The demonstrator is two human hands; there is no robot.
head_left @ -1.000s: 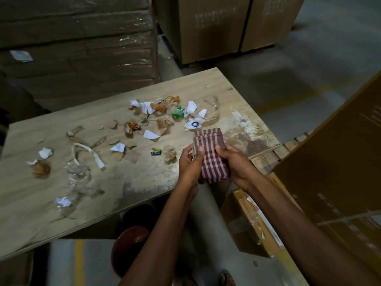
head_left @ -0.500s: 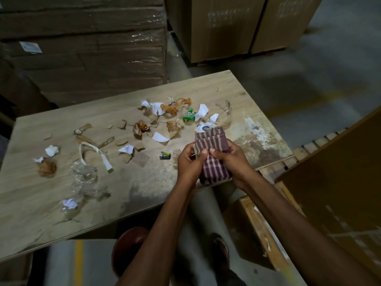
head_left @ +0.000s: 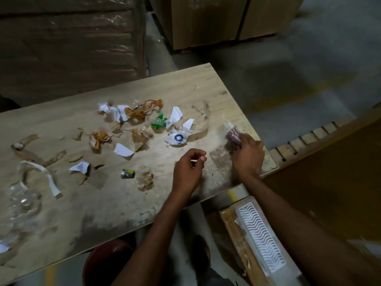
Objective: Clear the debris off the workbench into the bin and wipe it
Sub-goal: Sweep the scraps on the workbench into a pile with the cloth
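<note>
Right hand [head_left: 248,155] presses cloth [head_left: 234,135] on littered workbench [head_left: 115,205].

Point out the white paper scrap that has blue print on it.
It is the crumpled white scrap just beyond the left hand, marked with a blue ring. The other white scraps, like the one further left, look plain.

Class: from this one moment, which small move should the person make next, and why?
Probably sweep the cloth in the right hand leftward across the workbench: scraps such as the printed wrapper lie beside it, and the red bin waits below the near edge.
</note>
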